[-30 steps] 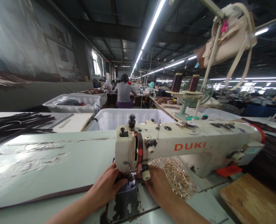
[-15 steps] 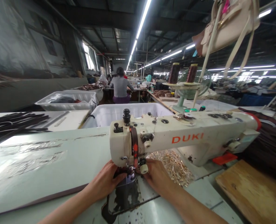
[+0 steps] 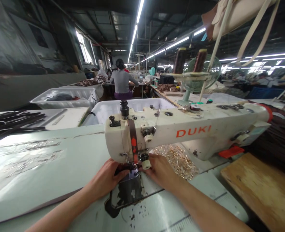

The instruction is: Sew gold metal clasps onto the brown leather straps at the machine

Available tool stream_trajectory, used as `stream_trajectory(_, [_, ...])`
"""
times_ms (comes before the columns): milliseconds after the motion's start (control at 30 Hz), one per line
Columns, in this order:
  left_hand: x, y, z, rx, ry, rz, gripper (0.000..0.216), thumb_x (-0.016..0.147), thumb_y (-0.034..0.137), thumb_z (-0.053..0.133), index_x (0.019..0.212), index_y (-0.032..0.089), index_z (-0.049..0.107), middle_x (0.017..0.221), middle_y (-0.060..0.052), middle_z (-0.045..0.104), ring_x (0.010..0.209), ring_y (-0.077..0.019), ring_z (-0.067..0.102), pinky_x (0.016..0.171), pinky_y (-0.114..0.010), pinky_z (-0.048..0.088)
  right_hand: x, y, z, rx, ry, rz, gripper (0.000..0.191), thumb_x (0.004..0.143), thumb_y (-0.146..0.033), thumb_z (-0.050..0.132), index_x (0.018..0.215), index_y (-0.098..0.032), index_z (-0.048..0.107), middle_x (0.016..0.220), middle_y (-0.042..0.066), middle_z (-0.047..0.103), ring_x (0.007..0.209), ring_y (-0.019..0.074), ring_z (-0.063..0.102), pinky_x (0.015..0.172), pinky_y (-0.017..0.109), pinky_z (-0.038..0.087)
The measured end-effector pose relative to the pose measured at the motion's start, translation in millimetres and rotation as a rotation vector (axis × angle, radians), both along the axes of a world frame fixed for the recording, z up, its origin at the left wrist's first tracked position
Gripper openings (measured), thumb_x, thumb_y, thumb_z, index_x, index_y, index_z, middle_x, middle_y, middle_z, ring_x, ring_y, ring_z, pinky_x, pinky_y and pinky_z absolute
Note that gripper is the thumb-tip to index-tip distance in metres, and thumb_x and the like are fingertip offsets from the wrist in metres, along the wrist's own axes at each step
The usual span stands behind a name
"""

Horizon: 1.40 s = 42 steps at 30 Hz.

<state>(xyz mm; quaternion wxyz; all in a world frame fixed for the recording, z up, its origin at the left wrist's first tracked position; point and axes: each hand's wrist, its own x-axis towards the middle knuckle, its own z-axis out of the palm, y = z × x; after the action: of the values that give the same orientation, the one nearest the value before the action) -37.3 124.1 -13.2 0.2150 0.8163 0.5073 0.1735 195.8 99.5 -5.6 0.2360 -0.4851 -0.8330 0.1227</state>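
A cream sewing machine (image 3: pixel 157 132) marked DUKI stands in front of me. My left hand (image 3: pixel 108 177) is left of the needle area, thumb and fingers closed on a dark strip (image 3: pixel 123 167) lying at the presser foot. To the right of the foot, my right hand (image 3: pixel 160 170) is closed low at the machine bed, its fingertips partly hidden behind a tension knob (image 3: pixel 146 164). What those fingers grip is hidden. The worn needle plate cover (image 3: pixel 129 190) lies just below both hands. A long brown strip (image 3: pixel 53 203) runs across the table beneath my left forearm.
Many small gold metal fittings (image 3: pixel 176 161) lie behind my right hand. A wooden board (image 3: pixel 260 190) is at the right, dark straps (image 3: pixel 14 122) at the far left. A white bin (image 3: pixel 133 104) stands behind the machine; a person (image 3: pixel 122 80) sits beyond. Thread cones (image 3: pixel 179 61) stand above.
The camera view has shifted, so the machine sits slightly higher and further left. Both hands keep their places at the presser foot.
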Motion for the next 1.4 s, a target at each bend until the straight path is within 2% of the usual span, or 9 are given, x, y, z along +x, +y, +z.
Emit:
stream_trajectory(167, [-10.3, -32.5, 4.4, -0.201, -0.082, -0.144, 0.038, 0.087, 0.034, 0.048, 0.122, 0.022, 0.059, 0.107, -0.008, 0.06, 0.074, -0.0169, 0.062, 0.068, -0.029, 0.052, -11.8, -0.8, -2.7, -0.041, -0.073, -0.156, 0.035, 0.088, -0.049, 0.059, 0.106, -0.019, 0.063, 0.104, 0.006, 0.063, 0.091, 0.0242, 0.062, 0.073, 0.032, 0.043])
stream_trajectory(233, [-12.7, -51.0, 3.2, -0.25, -0.052, -0.19, 0.044, 0.088, 0.034, 0.047, 0.13, 0.024, 0.054, 0.115, -0.009, 0.06, 0.091, -0.0206, 0.064, 0.082, -0.031, 0.053, -20.0, -3.8, -5.0, -0.014, -0.098, -0.19, 0.035, 0.091, -0.046, 0.055, 0.113, -0.02, 0.061, 0.109, 0.007, 0.062, 0.095, 0.0265, 0.062, 0.074, 0.034, 0.044])
stream_trajectory(333, [-10.6, -69.5, -1.2, -0.119, 0.075, -0.075, 0.049, 0.085, 0.039, 0.056, 0.132, 0.026, 0.053, 0.132, -0.009, 0.053, 0.125, -0.029, 0.048, 0.106, -0.041, 0.041, -28.8, -8.8, -6.9, 0.047, -0.15, -0.197, 0.028, 0.093, -0.037, 0.052, 0.115, -0.02, 0.06, 0.108, 0.009, 0.064, 0.095, 0.0282, 0.062, 0.072, 0.035, 0.044])
stream_trajectory(433, [-2.7, -75.7, -6.1, 0.099, 0.156, -0.034, 0.061, 0.084, 0.047, 0.059, 0.139, 0.026, 0.045, 0.145, -0.01, 0.042, 0.133, -0.0305, 0.039, 0.11, -0.043, 0.037, -29.7, -11.2, -5.5, 0.071, -0.148, -0.198, 0.025, 0.092, -0.035, 0.054, 0.113, -0.022, 0.061, 0.108, 0.007, 0.065, 0.095, 0.0268, 0.063, 0.071, 0.033, 0.045])
stream_trajectory(633, [17.9, -84.0, -8.7, 0.347, 0.255, -0.144, 0.057, 0.088, 0.052, 0.05, 0.137, 0.023, 0.049, 0.139, -0.013, 0.05, 0.128, -0.0312, 0.047, 0.104, -0.04, 0.044, -28.1, -9.4, -6.9, 0.07, -0.115, -0.234, 0.026, 0.09, -0.037, 0.058, 0.112, -0.023, 0.062, 0.105, 0.005, 0.066, 0.096, 0.026, 0.063, 0.074, 0.033, 0.045])
stream_trajectory(967, [9.2, -68.2, 2.3, 0.228, 0.195, -0.084, 0.032, 0.086, 0.047, 0.058, 0.113, 0.03, 0.065, 0.118, -0.006, 0.063, 0.108, -0.0273, 0.061, 0.089, -0.035, 0.055, -8.6, -14.4, 2.5, 0.149, -0.229, -0.118, 0.048, 0.09, -0.062, 0.045, 0.099, -0.019, 0.065, 0.099, 0.009, 0.064, 0.09, 0.027, 0.063, 0.065, 0.033, 0.046])
stream_trajectory(1100, [9.8, -67.5, 2.2, 0.281, 0.131, -0.164, 0.029, 0.091, 0.034, 0.054, 0.118, 0.027, 0.06, 0.11, -0.006, 0.066, 0.103, -0.0248, 0.062, 0.087, -0.032, 0.054, -7.1, -15.0, 7.3, 0.142, -0.231, -0.026, 0.044, 0.096, -0.055, 0.039, 0.096, -0.02, 0.066, 0.099, 0.007, 0.065, 0.087, 0.0242, 0.064, 0.067, 0.032, 0.047])
stream_trajectory(1300, [4.0, -39.5, 1.9, 0.172, -0.034, 0.016, 0.013, 0.089, 0.022, 0.051, 0.098, 0.022, 0.061, 0.1, -0.004, 0.061, 0.074, -0.0159, 0.064, 0.069, -0.027, 0.053, -9.2, -15.8, 9.4, 0.157, -0.247, -0.035, 0.034, 0.101, -0.038, 0.035, 0.098, -0.019, 0.064, 0.101, 0.008, 0.063, 0.091, 0.0243, 0.062, 0.07, 0.034, 0.047])
stream_trajectory(1400, [5.2, -26.2, -6.8, 0.22, -0.044, 0.042, 0.018, 0.088, 0.019, 0.049, 0.094, 0.022, 0.066, 0.102, -0.006, 0.062, 0.081, -0.0179, 0.066, 0.073, -0.028, 0.054, -13.1, -18.5, 9.3, 0.151, -0.246, 0.012, 0.027, 0.101, -0.033, 0.036, 0.109, -0.021, 0.059, 0.103, 0.007, 0.064, 0.093, 0.0239, 0.062, 0.069, 0.033, 0.048])
